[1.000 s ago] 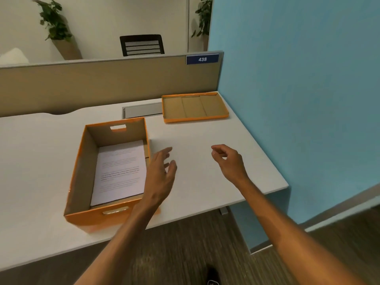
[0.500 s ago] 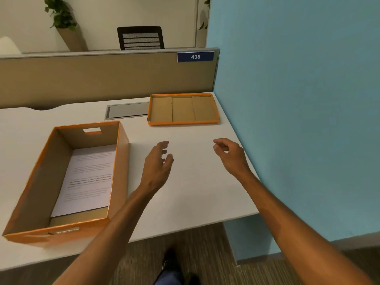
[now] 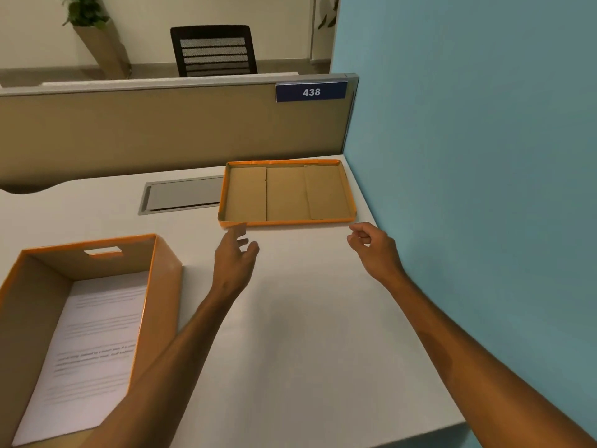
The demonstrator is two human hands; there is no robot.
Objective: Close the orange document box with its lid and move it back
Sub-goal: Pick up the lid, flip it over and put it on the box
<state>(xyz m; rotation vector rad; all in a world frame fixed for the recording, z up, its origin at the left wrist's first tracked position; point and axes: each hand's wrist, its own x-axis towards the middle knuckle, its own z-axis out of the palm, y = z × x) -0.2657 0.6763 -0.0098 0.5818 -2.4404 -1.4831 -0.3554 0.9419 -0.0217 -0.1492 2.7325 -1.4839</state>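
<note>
Orange document box (image 3: 161, 286), open at the top, stands at the near left of the white worktop (image 3: 307, 334), its left side and near end cut off by the picture edge; a slot handle is cut in its far wall, and a sheet of printed paper (image 3: 87, 350) lies flat on its floor. Lid (image 3: 286, 194), orange outside and brown cardboard inside, lies upside down, hollow side up, at the far right corner of the worktop, close to the beige partition (image 3: 161, 134) behind and the blue wall (image 3: 468, 156) on the right, well apart from the box. Grey cable hatch (image 3: 184, 195), set into the worktop, lies just left of the lid. Left hand (image 3: 234, 260), fingers spread and empty, is stretched over the worktop with its fingertips at the near left corner of the lid; whether they touch the rim cannot be told. Right hand (image 3: 374, 247), fingers loosely curled and holding nothing, is near the near right corner of the lid, a little apart from it. Both forearms cross the bare near part of the worktop, the left one passing in front of the right wall of the box. Blue plate (image 3: 311, 92) reading 438 sits on the top right of the partition; beyond it stand a black chair (image 3: 213, 50) and a potted plant (image 3: 93, 30).
</note>
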